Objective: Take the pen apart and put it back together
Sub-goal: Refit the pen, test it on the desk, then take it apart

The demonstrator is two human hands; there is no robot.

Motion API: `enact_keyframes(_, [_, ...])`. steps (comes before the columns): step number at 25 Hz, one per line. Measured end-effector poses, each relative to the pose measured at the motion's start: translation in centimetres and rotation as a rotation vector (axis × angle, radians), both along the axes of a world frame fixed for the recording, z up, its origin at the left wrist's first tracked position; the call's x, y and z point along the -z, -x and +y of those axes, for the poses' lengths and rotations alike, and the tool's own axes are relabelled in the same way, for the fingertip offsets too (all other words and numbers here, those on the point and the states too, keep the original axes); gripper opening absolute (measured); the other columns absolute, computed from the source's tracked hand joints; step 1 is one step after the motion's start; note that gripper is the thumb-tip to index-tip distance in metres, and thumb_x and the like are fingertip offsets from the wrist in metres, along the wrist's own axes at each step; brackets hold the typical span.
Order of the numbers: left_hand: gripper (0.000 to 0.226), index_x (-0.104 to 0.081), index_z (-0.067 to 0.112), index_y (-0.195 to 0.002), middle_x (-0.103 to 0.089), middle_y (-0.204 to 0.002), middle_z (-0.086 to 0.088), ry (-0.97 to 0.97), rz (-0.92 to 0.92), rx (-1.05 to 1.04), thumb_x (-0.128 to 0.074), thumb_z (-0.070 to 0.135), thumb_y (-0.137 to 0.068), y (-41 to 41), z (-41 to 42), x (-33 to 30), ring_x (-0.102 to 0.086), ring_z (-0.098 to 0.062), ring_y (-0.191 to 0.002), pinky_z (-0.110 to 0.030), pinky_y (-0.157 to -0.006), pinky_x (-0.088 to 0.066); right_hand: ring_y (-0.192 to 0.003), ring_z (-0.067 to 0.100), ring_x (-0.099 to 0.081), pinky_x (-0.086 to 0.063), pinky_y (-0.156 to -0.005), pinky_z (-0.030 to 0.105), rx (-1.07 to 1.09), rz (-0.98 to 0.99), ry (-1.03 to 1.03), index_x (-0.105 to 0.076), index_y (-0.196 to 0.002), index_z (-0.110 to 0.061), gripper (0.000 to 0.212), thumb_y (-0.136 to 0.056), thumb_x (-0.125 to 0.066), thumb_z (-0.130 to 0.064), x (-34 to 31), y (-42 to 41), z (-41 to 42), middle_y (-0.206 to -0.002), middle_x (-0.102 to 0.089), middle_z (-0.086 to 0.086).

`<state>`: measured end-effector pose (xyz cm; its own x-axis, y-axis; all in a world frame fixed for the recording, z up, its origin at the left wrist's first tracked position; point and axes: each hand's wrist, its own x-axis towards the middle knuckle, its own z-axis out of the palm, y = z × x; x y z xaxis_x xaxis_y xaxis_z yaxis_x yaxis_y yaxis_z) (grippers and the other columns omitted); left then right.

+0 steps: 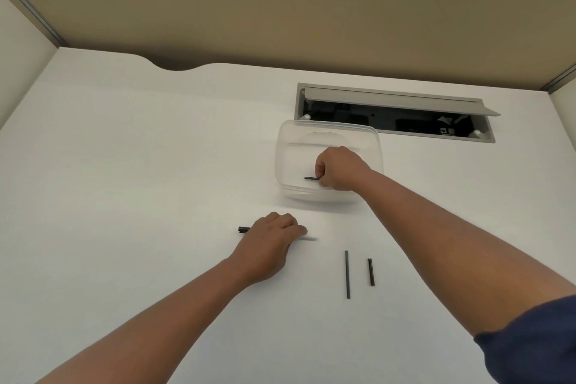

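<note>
Right hand point(338, 169) pinches a thin, light, stiff, roll-prone pen piece point(310, 178) at its end inside the tub point(375, 146); left hand point(270, 241) closed around another pen part point(243, 229).

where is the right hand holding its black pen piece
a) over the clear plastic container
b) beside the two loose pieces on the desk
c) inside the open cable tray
a: the right hand grips a short black piece above the clear container, apart from the two loose pieces nearer the person.
</note>
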<state>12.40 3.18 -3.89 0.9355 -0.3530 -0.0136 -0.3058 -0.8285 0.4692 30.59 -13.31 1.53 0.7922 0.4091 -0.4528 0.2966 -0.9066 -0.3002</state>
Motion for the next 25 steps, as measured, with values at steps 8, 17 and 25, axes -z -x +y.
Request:
enact_keyframes(8, [0.037,-0.066,0.022,-0.122,-0.065,-0.106,0.004,0.002,0.012,0.002,-0.051,0.003,-0.093,-0.1,-0.2,-0.3,-0.055,-0.026,-0.089,-0.042,-0.073,-0.051,-0.086,0.021,-0.065,-0.056,-0.071,0.032,0.015,0.011,-0.01,-0.064,-0.07,-0.027,0.021,-0.075,-0.068,-0.007,0.1,-0.1,-0.1,-0.09,-0.071,-0.002])
enact_keyframes(17, [0.036,-0.066,0.022,-0.121,-0.065,-0.106,0.004,0.002,0.024,-0.009,-0.051,0.004,-0.094,-0.1,-0.2,-0.7,-0.056,-0.026,-0.09,-0.042,-0.074,-0.051,-0.091,0.024,-0.065,-0.055,-0.076,0.032,0.053,-0.056,-0.067,-0.071,-0.087,-0.023,0.013,-0.081,-0.071,-0.011,-0.8,0.0,-0.3,-0.099,-0.072,0.001])
enact_keyframes(25, [0.037,-0.066,0.019,-0.122,-0.065,-0.106,0.002,0.004,0.039,-0.022,-0.046,0.003,-0.095,0.7,-0.6,-2.9,-0.054,-0.026,-0.087,-0.043,-0.076,-0.05,-0.086,0.02,-0.064,-0.056,-0.076,0.036,0.125,-0.202,-0.24,-0.072,-0.091,-0.022,0.009,-0.087,-0.065,-0.018,-5.1,4.7,-1.5,-0.093,-0.071,-0.005])
